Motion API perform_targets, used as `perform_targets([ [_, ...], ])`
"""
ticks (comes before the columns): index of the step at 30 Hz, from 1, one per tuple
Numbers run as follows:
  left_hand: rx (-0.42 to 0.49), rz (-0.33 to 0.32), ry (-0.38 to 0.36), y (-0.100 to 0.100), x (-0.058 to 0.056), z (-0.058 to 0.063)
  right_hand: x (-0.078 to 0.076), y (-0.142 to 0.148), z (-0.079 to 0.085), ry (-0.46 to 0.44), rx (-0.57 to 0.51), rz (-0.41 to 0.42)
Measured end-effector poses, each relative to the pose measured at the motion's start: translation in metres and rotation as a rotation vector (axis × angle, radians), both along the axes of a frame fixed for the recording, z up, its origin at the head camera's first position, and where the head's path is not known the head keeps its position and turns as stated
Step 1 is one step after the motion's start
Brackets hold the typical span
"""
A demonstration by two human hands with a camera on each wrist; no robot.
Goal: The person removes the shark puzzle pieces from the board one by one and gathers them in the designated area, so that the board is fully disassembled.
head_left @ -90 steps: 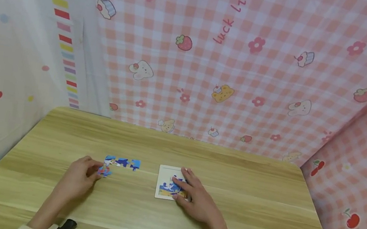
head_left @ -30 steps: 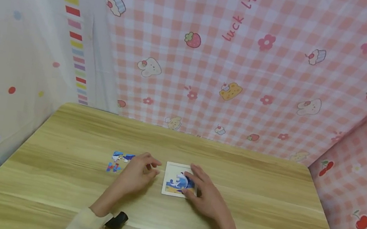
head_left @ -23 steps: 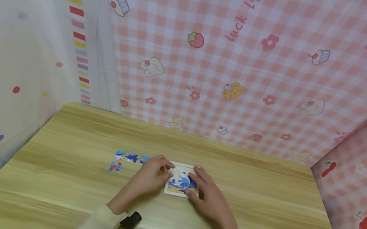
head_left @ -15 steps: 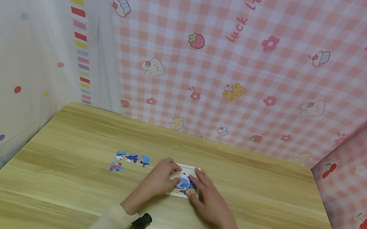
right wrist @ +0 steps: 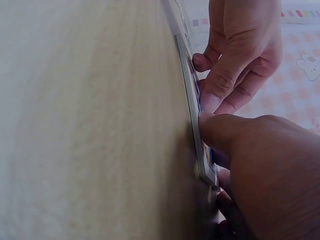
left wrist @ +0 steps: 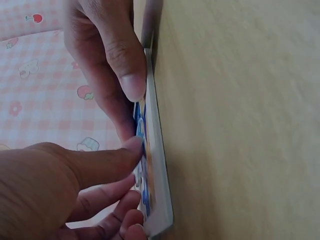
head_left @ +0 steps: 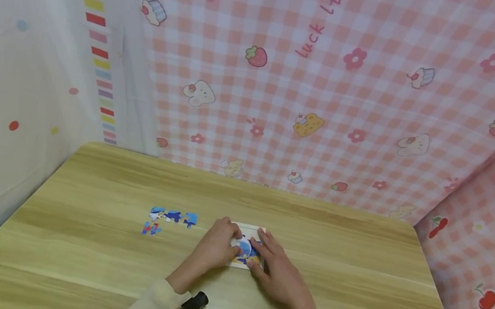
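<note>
A square puzzle board [head_left: 247,226] with a white frame and a blue and yellow picture lies flat on the table. At its left side my left hand [head_left: 215,244] has thumb and fingertips bent down onto the picture, pinching a small puzzle piece that the fingers mostly hide. The left wrist view shows the left thumb [left wrist: 112,162] against the blue picture. My right hand [head_left: 279,273] rests on the board's right part, fingers spread and fairly straight. In the right wrist view, its thumb [right wrist: 220,130] lies at the board's edge, close to the left thumb.
Several loose puzzle pieces lie left of the board: a row of blue ones [head_left: 173,215] and a red and blue piece [head_left: 151,228] below. Pink checked cloth [head_left: 287,90] hangs behind the wooden table [head_left: 348,257]. Both wrists carry black mounts [head_left: 196,303].
My left hand has moved right from the loose pieces to the board, taking one piece from the lower cluster. My right hand has stayed on the board. The head view shifted slightly.
</note>
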State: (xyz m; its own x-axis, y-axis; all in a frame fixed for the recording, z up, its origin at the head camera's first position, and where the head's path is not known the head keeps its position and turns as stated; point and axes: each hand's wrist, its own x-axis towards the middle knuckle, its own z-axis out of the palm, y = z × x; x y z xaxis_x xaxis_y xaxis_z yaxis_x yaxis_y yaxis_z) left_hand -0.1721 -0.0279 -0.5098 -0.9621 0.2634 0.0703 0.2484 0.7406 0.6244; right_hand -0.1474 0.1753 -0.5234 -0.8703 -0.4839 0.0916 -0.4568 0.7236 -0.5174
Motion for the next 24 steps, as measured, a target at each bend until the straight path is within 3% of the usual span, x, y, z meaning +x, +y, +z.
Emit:
perform_targets([
  [9, 0.026, 0.030, -0.001, 0.0024, 0.0009, 0.0014, 0.0002, 0.0000, -0.0011, -0.014, 0.004, 0.000],
  [24, 0.084, -0.072, -0.014, -0.0046, -0.0029, -0.0011, -0.0004, 0.0016, -0.0006, -0.024, 0.020, 0.000],
])
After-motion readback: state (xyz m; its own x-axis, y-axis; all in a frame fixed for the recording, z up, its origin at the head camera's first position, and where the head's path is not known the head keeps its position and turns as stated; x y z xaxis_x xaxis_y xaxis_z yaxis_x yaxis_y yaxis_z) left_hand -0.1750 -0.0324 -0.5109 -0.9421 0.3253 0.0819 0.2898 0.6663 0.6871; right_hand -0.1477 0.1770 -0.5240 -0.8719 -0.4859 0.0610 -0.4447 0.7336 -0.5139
